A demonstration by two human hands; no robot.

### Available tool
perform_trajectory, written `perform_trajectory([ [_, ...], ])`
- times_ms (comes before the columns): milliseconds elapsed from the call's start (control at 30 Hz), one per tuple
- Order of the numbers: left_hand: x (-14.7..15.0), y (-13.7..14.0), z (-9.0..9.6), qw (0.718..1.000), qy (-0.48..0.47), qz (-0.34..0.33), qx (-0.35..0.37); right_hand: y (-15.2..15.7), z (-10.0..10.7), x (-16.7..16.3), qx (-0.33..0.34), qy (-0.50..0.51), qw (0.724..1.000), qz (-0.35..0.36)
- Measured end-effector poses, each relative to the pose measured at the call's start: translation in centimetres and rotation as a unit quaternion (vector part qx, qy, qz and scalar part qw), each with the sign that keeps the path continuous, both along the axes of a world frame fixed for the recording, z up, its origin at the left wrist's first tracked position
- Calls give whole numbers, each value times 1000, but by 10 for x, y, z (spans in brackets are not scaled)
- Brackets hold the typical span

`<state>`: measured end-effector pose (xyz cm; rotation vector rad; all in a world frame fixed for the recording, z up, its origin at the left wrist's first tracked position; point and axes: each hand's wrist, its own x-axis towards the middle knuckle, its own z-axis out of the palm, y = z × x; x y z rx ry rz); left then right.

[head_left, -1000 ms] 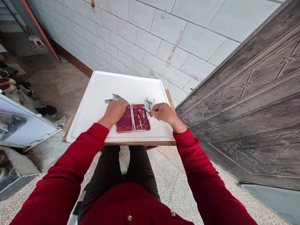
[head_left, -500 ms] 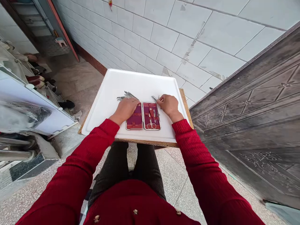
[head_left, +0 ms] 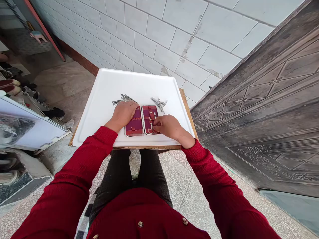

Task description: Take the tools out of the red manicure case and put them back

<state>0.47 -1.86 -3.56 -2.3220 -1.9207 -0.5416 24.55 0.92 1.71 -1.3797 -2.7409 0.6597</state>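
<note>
An open manicure case with a purple-red lining lies on the white tray, its two halves side by side. My left hand is closed over the upper left edge of the left half. Over the right half, my right hand pinches at a slim metal tool, whose lower part the fingers hide. Small scissors sit beside it under red straps. Several metal tools lie beyond my left hand. Past the case's upper right corner rest metal nippers and other small pieces.
The white tray stands on a brown board in front of me. Behind it rises a white tiled wall. A dark carved metal door is at the right, and a shoe rack at the left.
My right hand has let go of the metal nippers beyond the case and come down to the tools in its right half. My left hand stays on the case. The view has shifted right.
</note>
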Motion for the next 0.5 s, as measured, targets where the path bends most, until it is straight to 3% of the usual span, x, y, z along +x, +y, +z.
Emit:
perform_trajectory([
  [133, 0, 0, 0, 1000, -6, -2, 3, -6, 4, -6, 43, -76, 996, 16],
  [267, 0, 0, -2, 1000, -16, -4, 6, 0, 9, -11, 31, -100, 993, 52],
  [367, -1, 1, -2, 1000, -20, -5, 6, 7, 14, -13, -15, -97, 992, 77],
  [500, 0, 1, -1, 1000, -21, -2, 1, 21, 16, -12, -133, -63, 984, 99],
])
